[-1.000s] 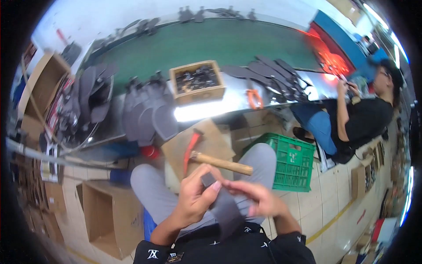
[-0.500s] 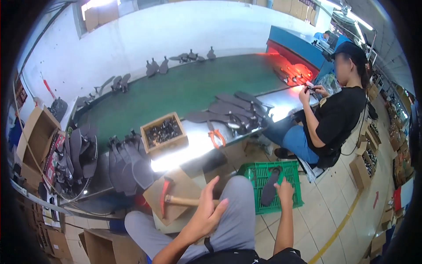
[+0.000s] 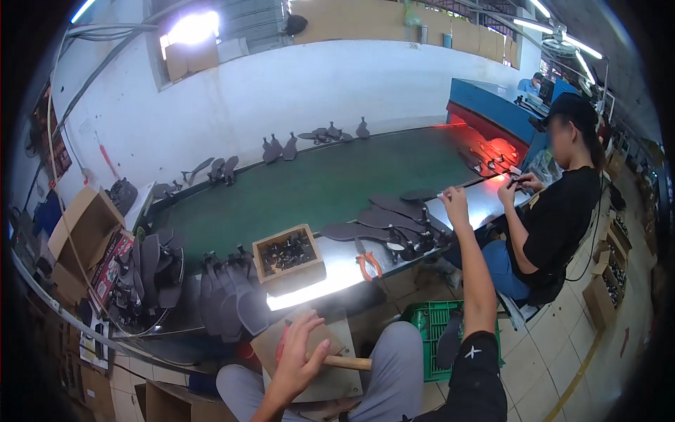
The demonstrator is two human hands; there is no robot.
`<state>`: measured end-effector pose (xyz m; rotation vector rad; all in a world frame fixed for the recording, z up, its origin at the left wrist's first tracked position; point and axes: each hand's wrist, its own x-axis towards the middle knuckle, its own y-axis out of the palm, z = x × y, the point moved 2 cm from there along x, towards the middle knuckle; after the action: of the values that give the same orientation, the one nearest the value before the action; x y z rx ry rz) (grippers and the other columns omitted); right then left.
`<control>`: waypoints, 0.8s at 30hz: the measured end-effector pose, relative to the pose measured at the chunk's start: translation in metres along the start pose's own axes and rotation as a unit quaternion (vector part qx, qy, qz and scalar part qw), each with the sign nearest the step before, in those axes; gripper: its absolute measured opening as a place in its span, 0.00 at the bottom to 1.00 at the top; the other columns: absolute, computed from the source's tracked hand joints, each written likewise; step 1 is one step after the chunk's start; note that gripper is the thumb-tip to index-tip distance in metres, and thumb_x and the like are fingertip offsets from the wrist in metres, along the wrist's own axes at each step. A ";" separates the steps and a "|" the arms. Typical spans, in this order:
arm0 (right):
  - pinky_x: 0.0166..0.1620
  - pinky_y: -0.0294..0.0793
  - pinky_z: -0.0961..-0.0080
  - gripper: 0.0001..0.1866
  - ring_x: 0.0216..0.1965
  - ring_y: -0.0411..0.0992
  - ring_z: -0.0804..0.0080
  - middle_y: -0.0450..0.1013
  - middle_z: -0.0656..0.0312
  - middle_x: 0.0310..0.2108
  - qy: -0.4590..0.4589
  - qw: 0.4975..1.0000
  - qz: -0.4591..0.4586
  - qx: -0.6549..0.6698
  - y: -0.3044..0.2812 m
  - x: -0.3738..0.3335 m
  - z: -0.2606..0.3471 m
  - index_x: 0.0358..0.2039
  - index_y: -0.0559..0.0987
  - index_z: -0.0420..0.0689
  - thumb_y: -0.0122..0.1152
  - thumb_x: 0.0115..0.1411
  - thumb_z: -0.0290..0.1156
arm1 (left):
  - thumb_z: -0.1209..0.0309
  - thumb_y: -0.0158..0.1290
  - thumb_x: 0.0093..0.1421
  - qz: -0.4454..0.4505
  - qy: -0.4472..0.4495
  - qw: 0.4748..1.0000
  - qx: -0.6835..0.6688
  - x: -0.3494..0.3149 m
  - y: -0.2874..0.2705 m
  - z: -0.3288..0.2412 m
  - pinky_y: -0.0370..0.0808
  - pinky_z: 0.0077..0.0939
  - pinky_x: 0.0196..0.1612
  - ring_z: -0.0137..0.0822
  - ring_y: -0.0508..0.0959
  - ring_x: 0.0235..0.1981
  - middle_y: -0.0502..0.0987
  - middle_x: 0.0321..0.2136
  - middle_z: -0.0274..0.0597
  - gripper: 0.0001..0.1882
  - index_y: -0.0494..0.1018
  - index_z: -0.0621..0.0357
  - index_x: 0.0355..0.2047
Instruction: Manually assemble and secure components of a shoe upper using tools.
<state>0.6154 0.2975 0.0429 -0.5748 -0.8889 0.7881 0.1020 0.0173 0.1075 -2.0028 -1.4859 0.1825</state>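
Note:
My left hand point(image 3: 302, 359) is over a hammer with its fingers apart, not wrapped round the handle. The hammer's wooden handle point(image 3: 351, 363) sticks out to the right, and the hand partly hides its red head point(image 3: 280, 346). A brown board point(image 3: 265, 346) lies under the hammer between my knees. My right arm is stretched forward to the far right pile of dark shoe insoles point(image 3: 380, 216). There my right hand point(image 3: 455, 205) has its fingers pinched together beside the rearmost insole point(image 3: 420, 195); what they hold is too small to make out.
Orange-handled pliers point(image 3: 368, 266) and a wooden box point(image 3: 288, 259) of small black parts stand on the bench. More insoles point(image 3: 232, 295) hang over its near edge. A green crate point(image 3: 415, 316) with one insole point(image 3: 450, 341) is beside my right knee. A co-worker point(image 3: 562, 211) sits at right.
My right hand has left the insole at the green crate and reached forward to the bench pile. My left hand has shifted left toward the hammer's head. The view has tilted up.

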 end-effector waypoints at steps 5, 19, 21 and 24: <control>0.38 0.72 0.62 0.05 0.36 0.72 0.55 0.68 0.52 0.42 -0.350 0.920 -0.178 0.019 -0.111 -0.082 0.205 0.34 0.78 0.46 0.64 0.57 0.29 | 0.72 0.59 0.59 -0.083 0.061 0.983 0.150 0.016 -0.017 -0.009 0.61 0.39 0.65 0.50 0.59 0.67 0.62 0.63 0.52 0.26 0.67 0.61 0.57; 0.62 0.62 0.58 0.48 0.59 0.64 0.52 0.52 0.44 0.65 -0.230 0.885 0.178 0.364 -0.036 -0.371 0.295 0.67 0.55 0.39 0.67 0.56 0.53 | 0.80 0.55 0.60 -0.097 -0.001 0.907 -0.411 -0.035 -0.057 -0.027 0.70 0.15 0.40 0.21 0.70 0.35 0.71 0.37 0.31 0.15 0.65 0.61 0.46; 0.52 0.72 0.57 0.46 0.58 0.65 0.47 0.56 0.44 0.63 -0.243 0.939 0.219 0.104 -0.034 -0.400 0.301 0.67 0.57 0.44 0.71 0.52 0.43 | 0.79 0.54 0.63 -0.134 -0.062 0.898 -0.414 -0.051 -0.061 -0.011 0.69 0.13 0.36 0.19 0.71 0.35 0.73 0.37 0.34 0.13 0.65 0.60 0.46; 0.41 0.77 0.59 0.42 0.47 0.73 0.49 0.69 0.45 0.50 -0.230 0.924 0.303 0.037 -0.027 -0.410 0.267 0.63 0.62 0.46 0.72 0.51 0.41 | 0.79 0.54 0.63 -0.169 -0.123 0.869 -0.448 -0.073 -0.060 0.004 0.68 0.12 0.33 0.19 0.71 0.33 0.73 0.37 0.34 0.13 0.66 0.60 0.47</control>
<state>0.2384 -0.0145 0.0128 -0.6153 -1.1172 1.5600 0.0259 -0.0371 0.1195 -2.3860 -2.3522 -0.5211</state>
